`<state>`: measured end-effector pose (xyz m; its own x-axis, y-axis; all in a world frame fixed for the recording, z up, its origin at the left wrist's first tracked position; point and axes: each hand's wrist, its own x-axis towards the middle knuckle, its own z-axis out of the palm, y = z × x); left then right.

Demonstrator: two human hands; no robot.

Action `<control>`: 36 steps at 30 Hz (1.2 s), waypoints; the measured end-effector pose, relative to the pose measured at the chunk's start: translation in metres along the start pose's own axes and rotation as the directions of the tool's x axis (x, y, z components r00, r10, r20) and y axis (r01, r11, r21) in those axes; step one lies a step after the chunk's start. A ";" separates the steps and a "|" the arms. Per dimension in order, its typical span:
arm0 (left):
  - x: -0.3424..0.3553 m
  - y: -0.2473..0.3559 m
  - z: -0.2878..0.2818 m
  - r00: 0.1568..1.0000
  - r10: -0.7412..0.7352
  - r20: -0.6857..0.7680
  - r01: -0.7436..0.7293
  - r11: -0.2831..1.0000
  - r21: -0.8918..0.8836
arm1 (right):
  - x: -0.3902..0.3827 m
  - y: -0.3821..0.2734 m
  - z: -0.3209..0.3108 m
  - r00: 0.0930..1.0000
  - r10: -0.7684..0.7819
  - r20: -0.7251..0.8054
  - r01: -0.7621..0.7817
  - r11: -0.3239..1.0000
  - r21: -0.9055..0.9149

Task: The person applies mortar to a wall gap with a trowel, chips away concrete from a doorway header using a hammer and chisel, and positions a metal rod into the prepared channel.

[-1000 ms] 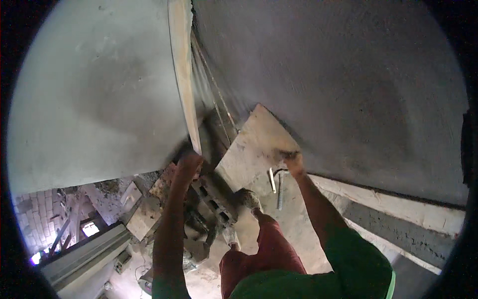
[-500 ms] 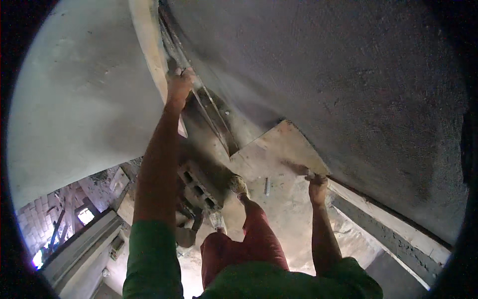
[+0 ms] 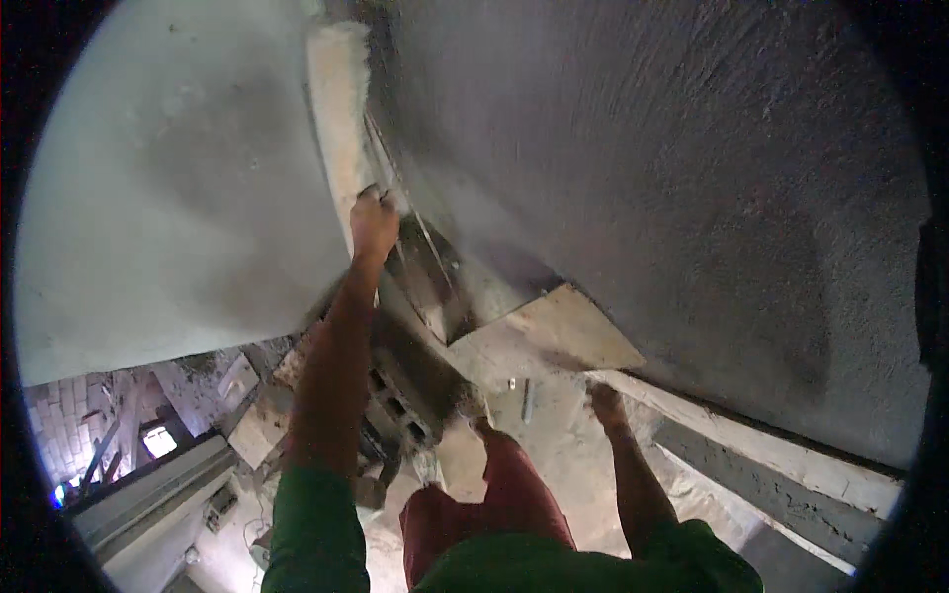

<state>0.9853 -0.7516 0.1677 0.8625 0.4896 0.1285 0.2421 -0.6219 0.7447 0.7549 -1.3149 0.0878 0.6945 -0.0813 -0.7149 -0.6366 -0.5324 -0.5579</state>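
Note:
My left hand [image 3: 376, 227] is raised in the corner between two grey plastered walls. Its fingers are curled closed with a small dark thing showing at them, too little to name. Beside it, a long narrow strip [image 3: 427, 242] slants down to the right, and a pale, rough-edged band [image 3: 338, 109] runs up the wall. Lower on the right, my right hand [image 3: 605, 403] has its fingers curled just below the near end of a pale plank [image 3: 682, 407]. What those fingers hold, if anything, is hidden. A flat tan board [image 3: 573, 331] lies above that hand, against the right wall.
A hollow block [image 3: 400, 400] stands left of my feet, with a dark container [image 3: 369, 492] near it. A short grey rod [image 3: 528, 400] lies on the floor. Boards and rubble [image 3: 259, 425] lie at the left, by a pale ledge [image 3: 148, 499].
My left hand has come lower and slightly right, still closed. My right hand has moved left and down, and more of the plank's end shows. The whole view has shifted a little.

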 end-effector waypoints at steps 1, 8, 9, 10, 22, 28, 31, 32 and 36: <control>0.007 -0.020 -0.005 0.992 0.022 -0.126 -0.020 1.000 0.012 | -0.008 -0.001 0.009 0.983 0.045 0.176 -0.069 0.989 0.132; 0.004 -0.084 -0.082 0.991 -0.132 0.038 0.133 0.990 -0.038 | 0.007 -0.177 0.118 0.765 -0.415 0.493 0.523 0.847 -0.097; 0.003 -0.065 -0.075 0.979 -0.082 0.188 0.085 0.996 -0.006 | 0.031 -0.201 0.128 0.725 -0.546 0.419 0.655 0.734 -0.177; 0.002 -0.044 -0.070 0.978 -0.074 0.194 0.078 0.997 -0.016 | 0.053 -0.228 0.140 0.595 -0.755 0.276 0.803 0.564 -0.190; -0.022 0.006 -0.139 0.976 0.093 0.199 -0.096 0.995 0.004 | 0.033 -0.447 0.284 0.488 -0.815 0.311 0.807 0.558 0.195; 0.040 0.163 -0.233 0.828 0.553 0.095 -0.560 0.802 0.209 | 0.010 -0.463 0.259 0.380 -0.825 0.419 0.678 0.556 0.481; 0.026 0.250 -0.287 0.830 -0.009 0.557 0.021 1.000 -0.016 | -0.024 -0.486 0.237 0.316 -0.938 0.140 0.890 0.344 0.298; 0.010 0.247 -0.280 0.920 0.275 0.279 -0.247 0.960 -0.132 | -0.020 -0.482 0.233 0.100 -0.995 -0.005 0.991 0.100 -0.084; -0.036 0.227 -0.276 0.924 0.369 -0.101 -0.381 0.912 -0.149 | -0.066 -0.444 0.229 -0.044 -0.999 -0.011 0.934 -0.038 -0.356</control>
<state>0.8870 -0.7415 0.5125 0.8413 0.2841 0.4599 -0.1743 -0.6627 0.7283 0.9152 -0.8802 0.2864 0.6087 0.5263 0.5937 0.7918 -0.3561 -0.4962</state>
